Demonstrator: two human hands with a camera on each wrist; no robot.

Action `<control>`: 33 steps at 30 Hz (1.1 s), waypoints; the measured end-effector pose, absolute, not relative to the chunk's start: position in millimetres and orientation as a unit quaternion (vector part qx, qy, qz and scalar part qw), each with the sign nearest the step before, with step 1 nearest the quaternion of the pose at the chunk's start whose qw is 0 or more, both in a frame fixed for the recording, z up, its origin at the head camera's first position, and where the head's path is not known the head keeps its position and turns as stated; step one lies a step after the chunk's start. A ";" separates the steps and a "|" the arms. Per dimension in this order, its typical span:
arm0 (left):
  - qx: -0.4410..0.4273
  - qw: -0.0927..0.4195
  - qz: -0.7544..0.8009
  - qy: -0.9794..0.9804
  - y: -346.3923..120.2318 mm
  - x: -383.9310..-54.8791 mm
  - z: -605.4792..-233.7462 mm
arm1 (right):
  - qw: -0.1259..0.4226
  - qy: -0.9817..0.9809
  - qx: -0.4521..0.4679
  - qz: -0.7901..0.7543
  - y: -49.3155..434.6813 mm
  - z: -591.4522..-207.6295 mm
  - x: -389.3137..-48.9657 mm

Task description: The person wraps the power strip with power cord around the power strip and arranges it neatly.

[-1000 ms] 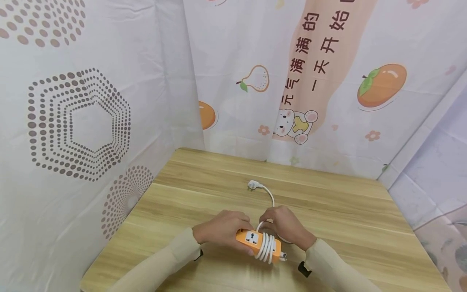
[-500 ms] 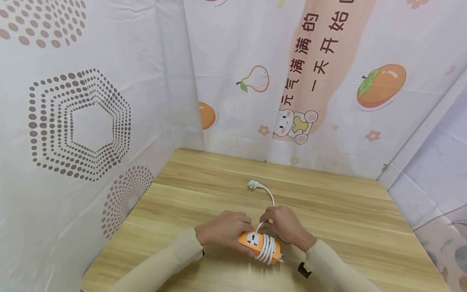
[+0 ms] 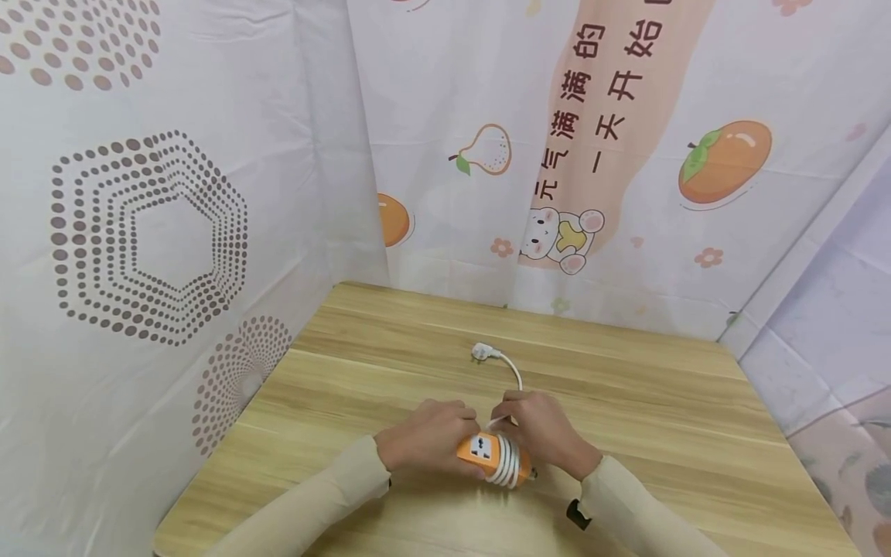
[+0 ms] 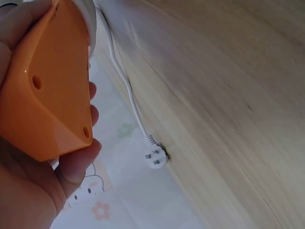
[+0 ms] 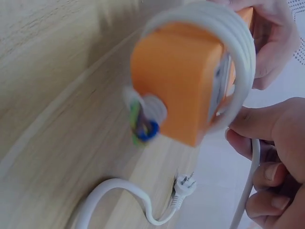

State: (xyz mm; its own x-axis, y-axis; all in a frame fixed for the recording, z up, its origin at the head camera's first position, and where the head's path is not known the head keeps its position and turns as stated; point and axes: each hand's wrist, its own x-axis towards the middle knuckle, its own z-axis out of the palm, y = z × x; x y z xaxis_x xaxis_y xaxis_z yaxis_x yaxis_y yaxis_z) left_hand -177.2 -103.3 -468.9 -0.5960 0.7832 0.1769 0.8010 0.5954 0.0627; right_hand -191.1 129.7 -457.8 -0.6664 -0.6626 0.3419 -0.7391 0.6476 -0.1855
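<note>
An orange power strip (image 3: 493, 451) with white sockets is held above the table by my left hand (image 3: 431, 437), its fingers and thumb gripping one end. Several turns of white cord (image 3: 507, 464) wrap round the strip's other end. Beside them my right hand (image 3: 543, 429) pinches the free run of the cord, as the right wrist view shows. At the strip's end, a bundle of coloured wires (image 5: 143, 125) sticks out near a white collar. Beyond the hands, the white plug (image 3: 482, 352) lies on the table, its pins showing in the left wrist view.
The wood-grain table (image 3: 390, 371) runs back to a printed curtain (image 3: 445, 255). Another white curtain with dotted patterns (image 3: 153, 240) hangs on the left. A loose bend of cord (image 5: 112, 186) lies on the table near the plug.
The power strip has tilted and risen slightly between the hands. My right hand has shifted slightly left, drawing closer to the wrapped cord. The plug stays where it lay.
</note>
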 end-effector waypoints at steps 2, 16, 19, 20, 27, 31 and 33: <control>-0.431 0.069 -0.071 -0.897 -103.1 -177.0 -468.7 | 0.125 -0.901 0.387 0.152 128.2 -456.0 -190.6; -0.398 0.090 -0.050 -0.912 -101.7 -179.6 -470.8 | 0.142 -0.898 0.393 0.136 124.3 -450.6 -188.5; -0.393 0.087 -0.047 -0.914 -101.8 -179.0 -470.3 | 0.146 -0.897 0.396 0.130 124.1 -450.0 -188.5; -0.391 0.085 -0.045 -0.915 -101.8 -178.7 -470.3 | 0.146 -0.897 0.398 0.128 123.9 -449.9 -188.5; -0.378 0.076 -0.046 -0.922 -102.2 -177.3 -469.7 | 0.134 -0.902 0.391 0.126 122.9 -446.6 -188.5; -0.357 0.065 -0.058 -0.930 -105.6 -178.0 -472.5 | 0.130 -0.902 0.389 0.136 122.8 -444.2 -189.0; -0.347 0.065 -0.063 -0.934 -107.8 -178.6 -474.4 | 0.129 -0.900 0.392 0.140 123.4 -443.8 -189.2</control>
State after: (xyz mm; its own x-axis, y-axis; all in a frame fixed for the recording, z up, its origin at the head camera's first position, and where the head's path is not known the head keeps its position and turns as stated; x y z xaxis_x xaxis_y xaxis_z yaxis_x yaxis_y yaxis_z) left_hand -178.6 -107.8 -474.4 -0.7513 0.6388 0.1658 0.6553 0.7519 0.0728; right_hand -189.2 123.4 -443.8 -0.6595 -0.6689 0.3431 -0.7416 0.6536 -0.1511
